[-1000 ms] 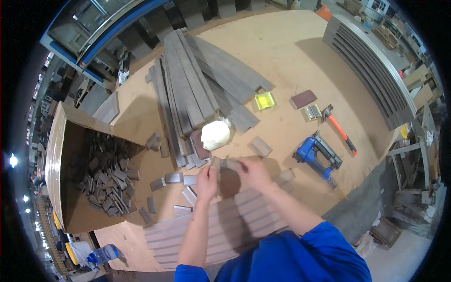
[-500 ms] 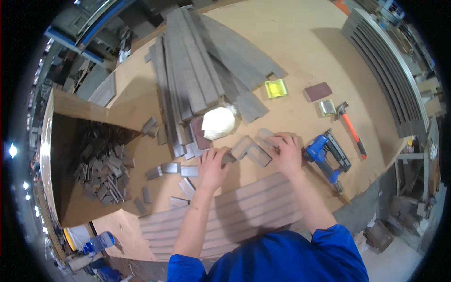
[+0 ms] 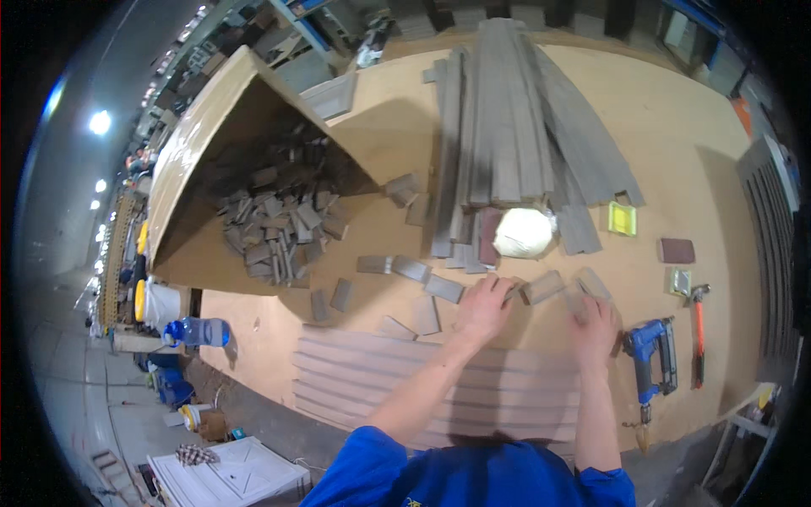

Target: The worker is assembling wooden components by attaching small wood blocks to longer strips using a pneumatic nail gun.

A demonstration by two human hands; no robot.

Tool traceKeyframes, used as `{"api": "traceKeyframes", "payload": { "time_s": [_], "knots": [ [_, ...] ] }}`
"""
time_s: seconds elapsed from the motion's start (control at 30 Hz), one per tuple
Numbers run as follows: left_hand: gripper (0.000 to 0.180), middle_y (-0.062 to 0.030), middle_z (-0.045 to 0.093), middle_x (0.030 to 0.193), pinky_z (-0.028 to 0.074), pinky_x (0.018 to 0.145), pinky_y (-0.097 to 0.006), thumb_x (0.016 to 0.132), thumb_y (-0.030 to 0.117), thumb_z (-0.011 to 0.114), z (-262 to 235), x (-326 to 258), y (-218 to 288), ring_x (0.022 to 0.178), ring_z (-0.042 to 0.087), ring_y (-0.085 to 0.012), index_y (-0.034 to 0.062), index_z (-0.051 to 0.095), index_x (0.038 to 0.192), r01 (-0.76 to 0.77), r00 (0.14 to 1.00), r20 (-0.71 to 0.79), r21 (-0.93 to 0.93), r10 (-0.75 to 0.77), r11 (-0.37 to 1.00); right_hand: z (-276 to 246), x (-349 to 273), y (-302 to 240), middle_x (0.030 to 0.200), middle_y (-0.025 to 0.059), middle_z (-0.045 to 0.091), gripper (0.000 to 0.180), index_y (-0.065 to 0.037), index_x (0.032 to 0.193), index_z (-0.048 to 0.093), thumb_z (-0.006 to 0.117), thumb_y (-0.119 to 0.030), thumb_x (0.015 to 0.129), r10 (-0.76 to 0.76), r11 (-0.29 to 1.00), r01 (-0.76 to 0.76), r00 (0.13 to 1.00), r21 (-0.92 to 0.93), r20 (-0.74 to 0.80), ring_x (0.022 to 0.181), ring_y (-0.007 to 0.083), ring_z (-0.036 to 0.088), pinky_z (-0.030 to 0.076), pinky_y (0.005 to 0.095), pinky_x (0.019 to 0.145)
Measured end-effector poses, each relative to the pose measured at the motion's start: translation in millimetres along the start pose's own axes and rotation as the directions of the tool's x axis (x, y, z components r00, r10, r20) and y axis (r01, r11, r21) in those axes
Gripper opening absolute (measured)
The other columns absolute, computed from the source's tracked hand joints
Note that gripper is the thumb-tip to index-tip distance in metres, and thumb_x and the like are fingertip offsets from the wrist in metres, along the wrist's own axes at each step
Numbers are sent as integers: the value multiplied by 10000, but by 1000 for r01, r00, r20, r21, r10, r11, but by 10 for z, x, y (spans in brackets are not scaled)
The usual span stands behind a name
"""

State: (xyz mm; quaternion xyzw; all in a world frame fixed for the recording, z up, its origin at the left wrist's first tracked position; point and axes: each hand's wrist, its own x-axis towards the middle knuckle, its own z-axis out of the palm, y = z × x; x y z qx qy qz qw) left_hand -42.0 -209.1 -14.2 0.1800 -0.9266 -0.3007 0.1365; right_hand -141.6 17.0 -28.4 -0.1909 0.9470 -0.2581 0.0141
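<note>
Small flat grey blocks, which look like wood, lie about my hands on the tan worktop. My left hand (image 3: 487,308) has its fingers bent together on one of them, its end showing at the fingertips. To the right my right hand (image 3: 594,327), somewhat blurred, curls its fingers on another small block. Between the hands, a tilted grey block (image 3: 543,287) rests on the worktop, and one more block (image 3: 593,281) lies just beyond my right fingertips. Under my forearms stretches a slatted panel (image 3: 363,368) of parallel grey strips.
A cardboard box (image 3: 198,169) on its side spills many blocks at left. Long grey boards (image 3: 507,118) are stacked beyond my hands, with a white rounded object (image 3: 524,233) at their end. A blue nail gun (image 3: 646,355) and a hammer (image 3: 699,338) lie right; a bottle (image 3: 203,331) stands left.
The view has swung left, so the bench appears farther right and more of the box shows. The blocks between my hands no longer form the same angular outline. Both hands stay low over the blocks.
</note>
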Motion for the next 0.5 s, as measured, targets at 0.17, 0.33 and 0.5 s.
{"api": "traceKeyframes", "payload": {
  "time_s": [0.17, 0.33, 0.5],
  "knots": [
    [408, -80, 658, 1116, 530, 922, -486, 863, 304, 827, 19, 91, 135, 1104, 639, -343, 108, 680, 1190, -101, 987, 135, 54, 93, 993, -129, 98, -90, 1214, 68, 669, 389, -151, 1208, 739, 804, -202, 828, -108, 993, 114, 977, 19, -186, 1107, 337, 607, 500, 487, 947],
    [500, -84, 658, 1203, 431, 1034, -481, 863, 355, 817, 224, 342, 230, 1207, 606, -321, 104, 672, 1271, -110, 988, 134, 316, 71, 942, -26, -143, -312, 1223, 103, 677, 371, -118, 1227, 728, 777, -182, 864, -9, 934, 65, 988, 351, -157, 1121, 356, 628, 516, 469, 970],
    [684, -130, 609, 1347, 353, 1164, -545, 833, 407, 827, 143, 489, 463, 1337, 527, -314, 115, 614, 1415, 59, 881, 438, 275, -180, 960, -3, -282, -412, 1315, 178, 657, 516, -97, 1390, 621, 761, -191, 903, 249, 743, -293, 956, 602, 158, 1199, 328, 645, 523, 438, 1023]
  ]
}}
